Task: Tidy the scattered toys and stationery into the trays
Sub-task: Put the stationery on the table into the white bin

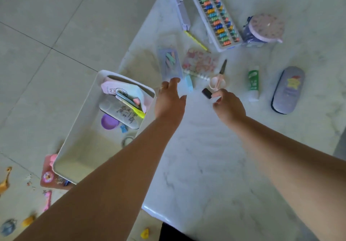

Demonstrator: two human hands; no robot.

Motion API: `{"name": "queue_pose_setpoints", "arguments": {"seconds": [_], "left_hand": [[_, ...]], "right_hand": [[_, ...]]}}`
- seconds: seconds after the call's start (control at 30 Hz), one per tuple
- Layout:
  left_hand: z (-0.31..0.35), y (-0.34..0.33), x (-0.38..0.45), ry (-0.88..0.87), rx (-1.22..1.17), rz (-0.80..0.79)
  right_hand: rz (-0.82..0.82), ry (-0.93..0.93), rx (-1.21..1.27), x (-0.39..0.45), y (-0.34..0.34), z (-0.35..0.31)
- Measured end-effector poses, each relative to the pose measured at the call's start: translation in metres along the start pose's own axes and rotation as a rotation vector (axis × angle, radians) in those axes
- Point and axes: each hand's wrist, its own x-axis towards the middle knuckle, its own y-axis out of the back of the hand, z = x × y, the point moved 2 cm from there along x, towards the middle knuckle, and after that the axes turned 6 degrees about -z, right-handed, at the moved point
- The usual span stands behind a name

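Observation:
A white tray [78,128] sits at the marble table's left edge, holding a pink pouch, pens, a printed case and a purple lid. My left hand [171,98] reaches over the table with fingers spread, its fingertips at a clear box of coloured chalk [169,63] and beside a light blue eraser [188,83]. To the right, my right hand [227,106] pinches a small black block [206,93] between thumb and fingers, just below pink-handled scissors [218,78].
Further out on the table [206,156] lie a spiral notebook [200,63], a yellow pencil [196,40], an abacus [217,20], a lilac pencil box [180,6], a round purple container [262,29], a green glue stick [253,83] and a blue-grey case [288,89]. Small toys lie on the floor at the lower left.

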Motion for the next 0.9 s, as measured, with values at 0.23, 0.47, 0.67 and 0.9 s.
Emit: {"name": "queue_pose_setpoints", "arguments": {"seconds": [0.23,0.47,0.67,0.9], "left_hand": [[0.01,-0.03,0.049,0.01,0.185,-0.172],[0.014,-0.042,0.077,-0.026,0.249,-0.183],[0.015,-0.005,0.064,-0.063,0.145,-0.082],[-0.04,0.081,0.018,0.04,0.099,0.155]], "right_hand": [[0.095,-0.056,0.038,0.021,-0.011,0.004],[0.102,-0.014,-0.103,0.044,-0.023,-0.009],[0.1,-0.031,-0.019,0.039,-0.012,-0.044],[0.067,0.23,0.097,0.01,-0.02,-0.141]]}}
